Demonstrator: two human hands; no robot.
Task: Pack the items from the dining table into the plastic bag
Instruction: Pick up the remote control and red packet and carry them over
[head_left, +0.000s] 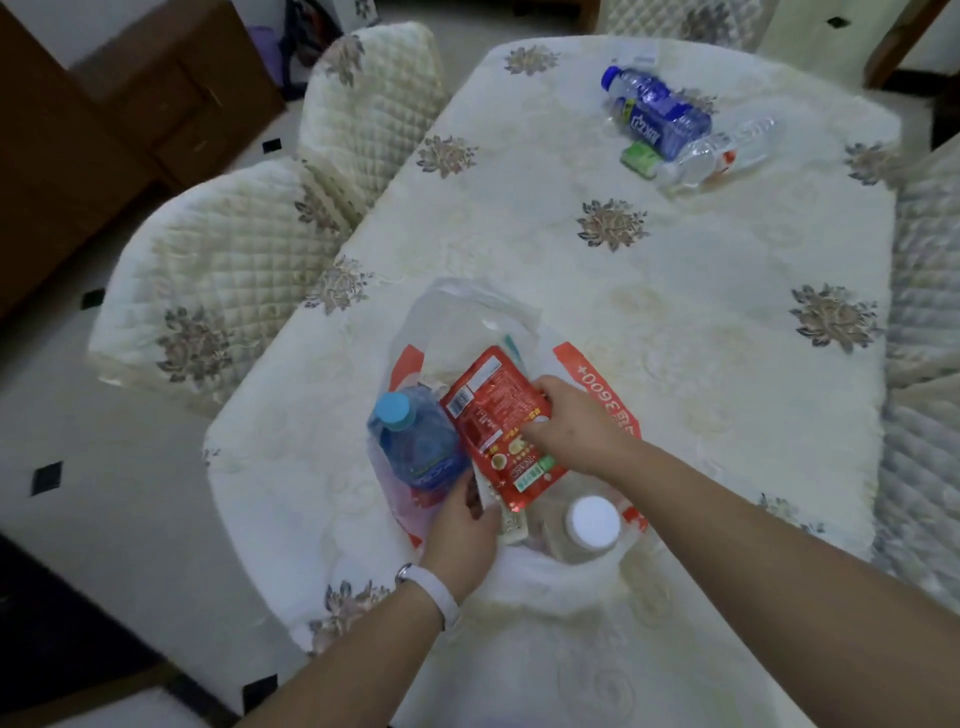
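The right hand (576, 431) gripped a red packet (493, 431) by its right edge over the plastic bag (467, 322). The packet's long axis ran away from the person, barcode end farthest; its small print was blurred. The bag's red band, beyond the grip, read "3600+". Left of the grip, the left hand (460, 535) pinched the bag's rim beside a blue-capped bottle (415, 447).

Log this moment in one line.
right hand: holds red packet over plastic bag | left hand: grips bag rim | far bottles: unpacked
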